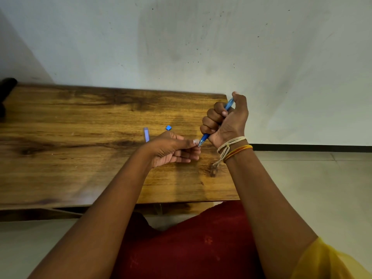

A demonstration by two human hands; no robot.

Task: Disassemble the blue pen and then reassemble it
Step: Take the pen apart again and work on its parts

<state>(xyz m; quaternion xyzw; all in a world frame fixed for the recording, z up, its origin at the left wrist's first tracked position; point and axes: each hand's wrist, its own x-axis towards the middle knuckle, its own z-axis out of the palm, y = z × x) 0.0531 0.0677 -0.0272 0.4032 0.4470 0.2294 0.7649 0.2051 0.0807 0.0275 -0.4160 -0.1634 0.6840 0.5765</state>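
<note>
Pen [205, 136]: blue barrel, held slantwise above the right end of the table [80, 121], tip pointing down and toward the person. Most of the barrel is hidden inside the fist; only the upper end by the thumb and the lower stretch with the clear tip show.

Right hand [224, 119]: fingers curled tight round the barrel, thumb over its top end. Cream cord and orange-yellow threads are tied at the wrist.

Left hand [173, 151]: just left of the pen tip, thumb and a finger pinching the tip; the other fingers lie loosely curled beneath. Whether the tip piece is loose or seated cannot be told.

Cap [146, 134]: pale blue, translucent, lying on the table left of the pen; its near end is covered by the left hand.

Small blue piece [168, 128]: on the table between cap and pen, apart from both; too small to identify.

Dark object [6, 91]: at the table's far left corner, cut off by the frame.

Surroundings: grey wall behind the table, pale floor, red cloth on the lap, yellow sleeve on the right arm.
</note>
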